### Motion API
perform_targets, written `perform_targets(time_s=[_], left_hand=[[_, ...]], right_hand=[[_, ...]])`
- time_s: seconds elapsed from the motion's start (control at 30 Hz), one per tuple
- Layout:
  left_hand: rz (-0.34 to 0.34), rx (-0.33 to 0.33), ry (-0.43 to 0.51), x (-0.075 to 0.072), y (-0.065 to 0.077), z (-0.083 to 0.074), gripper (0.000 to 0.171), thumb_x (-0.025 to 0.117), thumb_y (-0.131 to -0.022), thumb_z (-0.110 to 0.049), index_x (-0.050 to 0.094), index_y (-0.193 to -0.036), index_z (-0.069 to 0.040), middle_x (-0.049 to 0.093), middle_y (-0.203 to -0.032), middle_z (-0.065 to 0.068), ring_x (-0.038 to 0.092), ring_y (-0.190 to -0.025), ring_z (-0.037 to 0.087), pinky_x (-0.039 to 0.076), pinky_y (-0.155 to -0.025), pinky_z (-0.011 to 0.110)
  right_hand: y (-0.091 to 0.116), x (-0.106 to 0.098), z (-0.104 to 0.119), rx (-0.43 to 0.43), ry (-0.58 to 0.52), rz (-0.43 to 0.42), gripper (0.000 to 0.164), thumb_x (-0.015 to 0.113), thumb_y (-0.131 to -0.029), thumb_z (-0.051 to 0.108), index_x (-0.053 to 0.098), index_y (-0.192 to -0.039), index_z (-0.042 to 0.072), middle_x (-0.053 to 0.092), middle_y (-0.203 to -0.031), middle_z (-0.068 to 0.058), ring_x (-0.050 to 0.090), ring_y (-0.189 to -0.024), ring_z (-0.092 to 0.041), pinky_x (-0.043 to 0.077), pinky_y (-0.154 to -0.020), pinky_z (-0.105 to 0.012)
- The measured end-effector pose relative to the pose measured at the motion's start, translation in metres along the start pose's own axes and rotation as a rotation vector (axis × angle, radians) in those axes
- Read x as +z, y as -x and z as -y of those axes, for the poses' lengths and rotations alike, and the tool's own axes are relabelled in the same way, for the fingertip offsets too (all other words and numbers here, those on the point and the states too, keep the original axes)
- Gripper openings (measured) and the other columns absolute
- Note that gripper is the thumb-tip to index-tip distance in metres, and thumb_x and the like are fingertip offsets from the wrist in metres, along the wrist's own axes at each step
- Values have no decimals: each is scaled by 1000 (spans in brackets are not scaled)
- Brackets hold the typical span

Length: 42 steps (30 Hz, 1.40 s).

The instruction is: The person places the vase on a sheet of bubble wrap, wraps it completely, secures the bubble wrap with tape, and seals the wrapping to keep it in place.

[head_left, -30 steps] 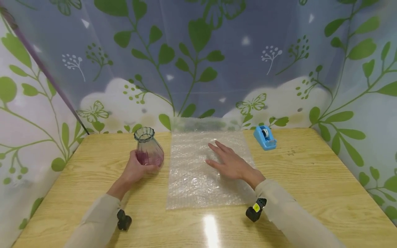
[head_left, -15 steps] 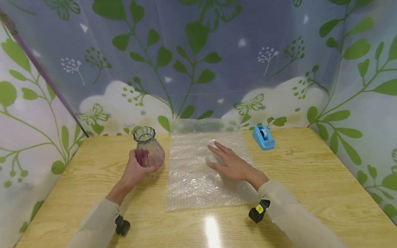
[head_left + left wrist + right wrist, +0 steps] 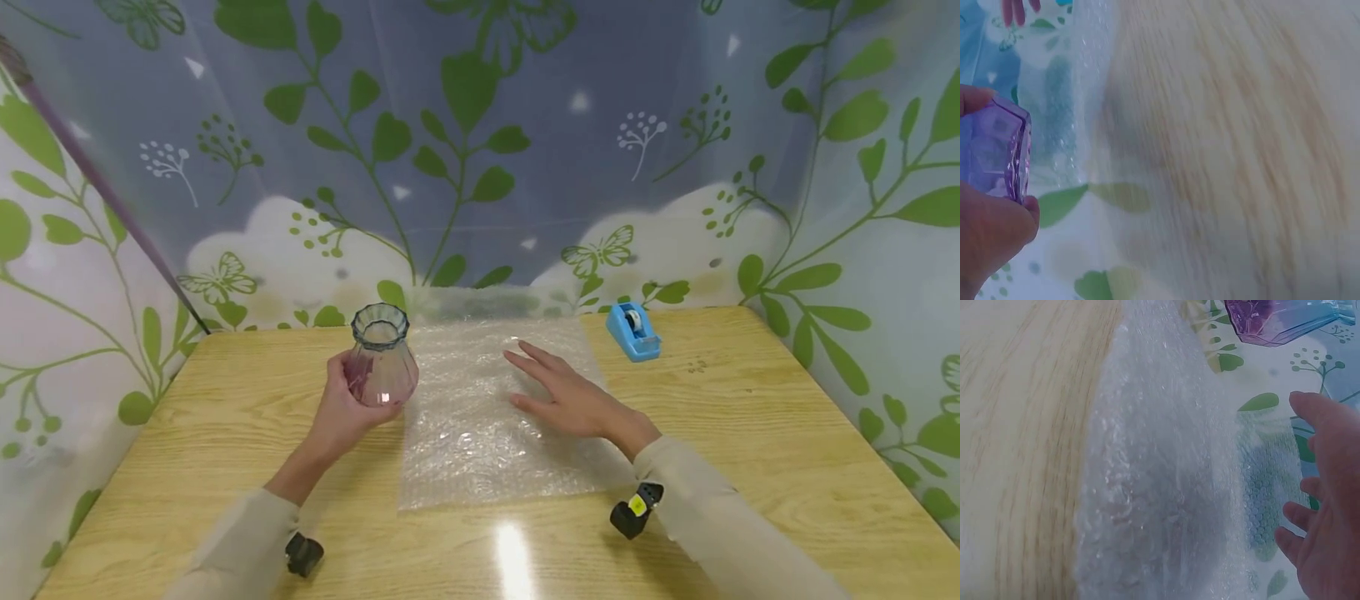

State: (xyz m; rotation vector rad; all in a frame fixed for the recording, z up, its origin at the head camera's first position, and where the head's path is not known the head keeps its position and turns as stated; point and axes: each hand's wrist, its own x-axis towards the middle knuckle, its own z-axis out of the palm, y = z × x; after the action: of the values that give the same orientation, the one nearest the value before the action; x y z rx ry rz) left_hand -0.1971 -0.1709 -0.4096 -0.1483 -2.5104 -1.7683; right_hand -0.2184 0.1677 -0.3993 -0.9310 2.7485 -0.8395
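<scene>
My left hand grips a faceted glass vase by its lower body, fingers behind and thumb in front. The vase is blue-grey at its scalloped rim and purple towards the base. In the left wrist view the purple base shows between thumb and fingers, above the table. A sheet of bubble wrap lies flat in the middle, just right of the vase. Over its right half is my right hand, fingers spread and holding nothing; whether it touches the sheet I cannot tell.
A blue tape dispenser with a roll in it stands at the back right of the wooden table. Leaf-patterned curtains rise behind and on both sides. The wrap's far end reaches up against the back curtain.
My left hand has lifted the vase and carried it right, to the wrap's left edge. The right hand stays over the wrap with little movement.
</scene>
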Motion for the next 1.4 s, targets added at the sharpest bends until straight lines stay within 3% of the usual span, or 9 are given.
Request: perform_targets(time_s=[0.3,0.6,0.8,1.0,1.2,1.4], left_hand=[[-39,113,-62,12,-3,-5,96,83,-65,-2,25,-141,-5,38,-136,19,39,-123,31,33,-105,47],[-54,187,-113,24,-3,-7,93,83,-61,-2,29,-137,-3,37,-132,16,40,-120,28,35,-103,44],[-120,290,-316,29,-5,-9,94,80,-54,-6,34,-135,-6,37,-128,17,32,-117,31,36,-92,45],[-124,374,-510,36,-5,-12,93,80,-53,-5,36,-134,-5,35,-126,22,29,-118,38,37,-92,50],[-107,455,-637,47,-2,-16,93,77,-53,2,34,-135,-3,34,-126,24,29,-119,40,33,-97,51],[-110,517,-716,57,1,-23,88,71,-53,4,36,-134,-3,36,-124,24,32,-116,41,32,-98,52]], right_hand=[[5,-5,-2,-9,18,-49,66,45,-97,52,21,-153,27,11,-158,-1,14,-142,-30,26,-106,-59],[6,-6,3,-11,-33,-99,65,43,-97,53,16,-153,33,12,-158,2,13,-143,-24,25,-108,-57],[9,-8,8,-27,-16,-152,68,47,-97,48,15,-154,28,11,-158,0,15,-142,-27,26,-106,-58],[10,-8,11,-21,57,-186,75,52,-95,47,13,-154,22,12,-158,-3,17,-142,-27,27,-108,-53],[9,-8,20,-62,212,-225,87,62,-89,44,15,-153,7,15,-157,-9,18,-141,-27,27,-110,-46],[8,-7,31,-120,327,-249,94,68,-85,45,17,-151,1,17,-156,-14,19,-141,-28,28,-109,-47]])
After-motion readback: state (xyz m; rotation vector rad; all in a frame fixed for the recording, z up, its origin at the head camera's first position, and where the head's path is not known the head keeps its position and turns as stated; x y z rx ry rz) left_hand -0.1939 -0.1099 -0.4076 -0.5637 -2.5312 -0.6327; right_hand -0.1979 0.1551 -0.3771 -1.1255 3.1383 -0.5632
